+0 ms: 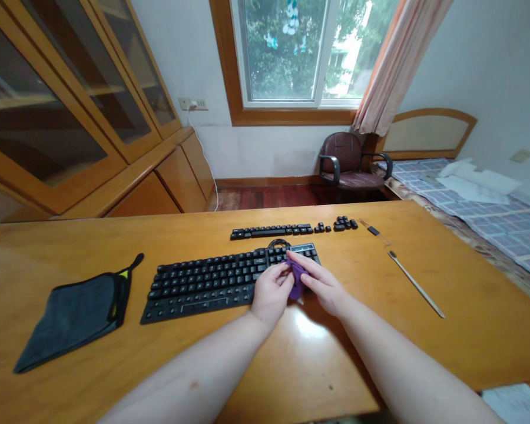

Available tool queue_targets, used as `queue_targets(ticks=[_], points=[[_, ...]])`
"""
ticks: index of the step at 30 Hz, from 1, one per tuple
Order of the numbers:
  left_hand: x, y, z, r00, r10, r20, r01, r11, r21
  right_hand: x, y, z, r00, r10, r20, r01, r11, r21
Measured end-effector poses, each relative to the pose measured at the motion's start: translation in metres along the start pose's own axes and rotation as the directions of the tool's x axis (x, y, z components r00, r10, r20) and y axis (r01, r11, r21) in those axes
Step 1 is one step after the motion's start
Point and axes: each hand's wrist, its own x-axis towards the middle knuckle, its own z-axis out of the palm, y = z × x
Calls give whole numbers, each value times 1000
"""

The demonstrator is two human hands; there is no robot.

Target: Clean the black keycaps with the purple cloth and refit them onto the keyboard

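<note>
A small purple cloth (pixel 297 281) is bunched between my two hands, over the right end of a black keyboard (pixel 203 282). My left hand (pixel 271 290) pinches it from the left, and my right hand (pixel 321 282) closes on it from the right. Whether something is wrapped in the cloth I cannot make out; a small pale tip shows below it. The keyboard's front rows are bare of keycaps, while its back rows still carry them. Behind it lie removed keycaps (pixel 274 231) in rows, with a smaller group of keycaps (pixel 344 223) to their right.
On the left lies a folded dark grey cloth (pixel 77 315) with a loop. A thin stick-like brush (pixel 417 285) and a wire keycap puller (pixel 373 231) are on the right of the table (pixel 477 330). Beyond the table stand a chair (pixel 344 159) and a bed (pixel 503 218).
</note>
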Motion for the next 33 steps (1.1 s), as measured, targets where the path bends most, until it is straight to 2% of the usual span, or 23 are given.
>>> queue_targets(ticks=[4, 8, 11, 16, 19, 21, 23, 25, 27, 29, 31, 33], points=[[0, -3, 0, 999, 41, -28, -41, 999, 19, 0, 6, 6, 989, 82, -122, -76, 996, 49], [1, -8, -1, 996, 64, -60, -64, 998, 2, 1, 7, 10, 946, 180, -268, -170, 983, 63], [2, -9, -2, 996, 71, -62, -69, 997, 36, 2, 6, 6, 905, 205, -373, -226, 974, -12], [-1, -4, -4, 984, 180, -12, -173, 960, 220, 6, 4, -6, 872, 129, -472, -250, 947, -201], [-5, 2, -5, 968, 246, 54, -250, 913, 323, 9, 3, -9, 844, 191, -501, -358, 896, -262], [-5, 5, -5, 962, 263, 70, -270, 896, 352, 9, 1, -10, 855, 148, -497, -353, 868, -349], [-5, 6, -5, 963, 262, 66, -268, 895, 358, 8, -2, -10, 873, 1, -488, -253, 856, -450], [-5, 6, -5, 964, 259, 58, -263, 896, 359, 5, -5, -10, 844, -148, -515, -143, 864, -483], [-5, 6, -5, 963, 263, 62, -267, 893, 363, 3, -6, -7, 792, -185, -582, -101, 901, -423], [-5, 6, -5, 959, 269, 89, -282, 887, 366, 2, -4, -3, 769, -71, -636, -146, 948, -282], [-6, 6, -4, 957, 260, 131, -291, 884, 365, 2, -2, 1, 769, 104, -631, -208, 974, -93], [-6, 7, -3, 959, 239, 153, -280, 890, 361, 4, 0, 3, 803, 222, -552, -221, 973, 69]])
